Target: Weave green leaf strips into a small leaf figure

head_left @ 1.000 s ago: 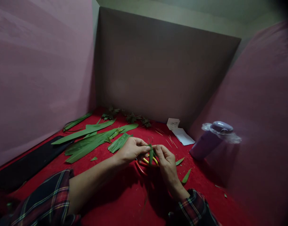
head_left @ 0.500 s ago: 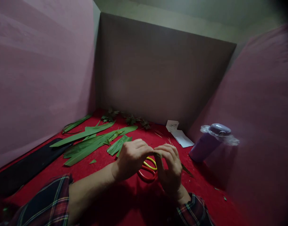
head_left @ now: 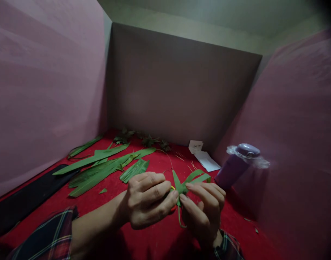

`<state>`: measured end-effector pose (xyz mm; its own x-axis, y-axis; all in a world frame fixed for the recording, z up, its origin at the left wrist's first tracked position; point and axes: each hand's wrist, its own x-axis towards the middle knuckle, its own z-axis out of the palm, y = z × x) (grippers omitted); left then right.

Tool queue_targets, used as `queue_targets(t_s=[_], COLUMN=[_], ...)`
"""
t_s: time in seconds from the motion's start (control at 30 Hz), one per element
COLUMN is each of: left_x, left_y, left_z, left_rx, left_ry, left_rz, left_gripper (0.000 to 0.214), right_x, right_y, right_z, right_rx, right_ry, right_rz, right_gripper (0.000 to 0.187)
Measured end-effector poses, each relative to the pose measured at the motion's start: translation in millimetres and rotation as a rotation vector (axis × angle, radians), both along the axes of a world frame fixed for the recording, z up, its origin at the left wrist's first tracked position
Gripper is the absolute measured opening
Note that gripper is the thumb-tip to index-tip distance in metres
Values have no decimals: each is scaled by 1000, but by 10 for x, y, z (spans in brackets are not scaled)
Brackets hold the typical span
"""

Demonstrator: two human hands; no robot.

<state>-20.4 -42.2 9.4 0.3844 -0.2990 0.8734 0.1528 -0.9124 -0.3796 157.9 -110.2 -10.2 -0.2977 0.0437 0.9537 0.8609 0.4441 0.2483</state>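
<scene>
A folded green leaf piece (head_left: 179, 188) is between my two hands, above the red cloth. A pointed tip stands up, bent strips loop off to the right and a thin stem hangs below. My left hand (head_left: 150, 200) is closed, its thumb and fingertips pinching the piece's left side. From the right, my right hand (head_left: 205, 207) pinches the same piece between thumb and forefinger, the other fingers curled. Behind the left fingertips, small bits of the red and yellow handles of the scissors (head_left: 173, 209) show; the rest is hidden.
Long green leaves (head_left: 100, 173) and a cut leaf section (head_left: 134, 170) lie to the left. Dark leafy sprigs (head_left: 147, 140) line the back. White papers (head_left: 207, 161) and thin sticks (head_left: 179, 156) are back right, near a purple bottle (head_left: 232, 171). A black flat object (head_left: 30, 196) lies far left.
Both hands have turned and shifted lower, so the leaf piece with its loops and tip now shows. The scissors' handles, plain before, are mostly covered. The view has tilted slightly.
</scene>
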Motion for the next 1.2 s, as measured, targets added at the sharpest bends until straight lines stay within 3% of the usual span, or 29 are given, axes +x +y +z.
queue_targets(t_s=[0.2,0.3,0.4,0.5,0.63,0.97,1.1,1.2], left_x=[6,6,-13,-42,-51,-63,34,143], left_y=[-18,-36,-92,-163,-190,-151,-76,-46], left_z=[25,64,127,184,183,214,131,65], left_rx=[84,104,140,64,72,82,-123,-570], left_ry=[5,-7,-38,58,18,20,17,26], left_rz=[-25,-40,10,117,143,151,23,-158], left_gripper=[22,21,15,6,7,8,11,13], right_x=[-29,-52,-45,-31,-48,-56,-58,-56], right_y=[-39,-62,-59,-16,43,-33,-33,7], right_z=[67,72,55,26,-8,20,30,40], right_rx=[156,136,153,174,223,108,-26,-156], right_ry=[25,88,55,80,171,143,110,182], right_rz=[19,26,37,73,121,58,0,29], right_gripper=[16,18,18,14,14,15,21,23])
